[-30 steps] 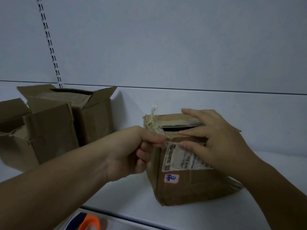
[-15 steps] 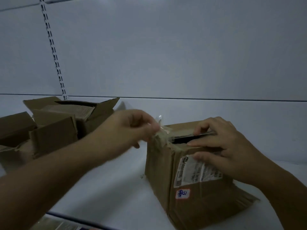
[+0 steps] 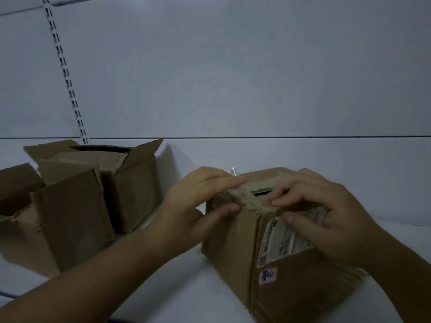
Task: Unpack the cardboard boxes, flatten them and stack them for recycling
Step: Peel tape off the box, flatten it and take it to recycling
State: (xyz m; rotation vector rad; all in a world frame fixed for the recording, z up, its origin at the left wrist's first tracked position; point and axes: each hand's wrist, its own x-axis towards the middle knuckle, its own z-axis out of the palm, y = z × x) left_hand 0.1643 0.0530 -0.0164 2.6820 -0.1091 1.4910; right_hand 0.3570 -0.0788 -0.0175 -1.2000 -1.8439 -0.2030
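A worn brown cardboard box (image 3: pixel 233 257) stands on a white shelf (image 3: pixel 163 283), right of centre. It bears a white shipping label (image 3: pixel 282 243) and a small red-edged sticker (image 3: pixel 268 275). Its top has a narrow dark slot between the flaps. My left hand (image 3: pixel 200 206) pinches the torn, tape-covered top left corner between thumb and fingers. My right hand (image 3: pixel 319 213) lies over the top front edge, fingertips at the slot and thumb on the label. A shred of clear tape (image 3: pixel 233 170) sticks up behind my left fingers.
Two opened cardboard boxes stand at the left: one (image 3: pixel 130 183) against the back panel with flaps up, another (image 3: pixel 58 229) in front of it near the shelf edge. A slotted upright (image 3: pixel 67 85) runs up the white back panel.
My left hand has come back onto the box's torn corner after pulling tape up and left. The box has turned so its left side shows more. The camera has tilted upward.
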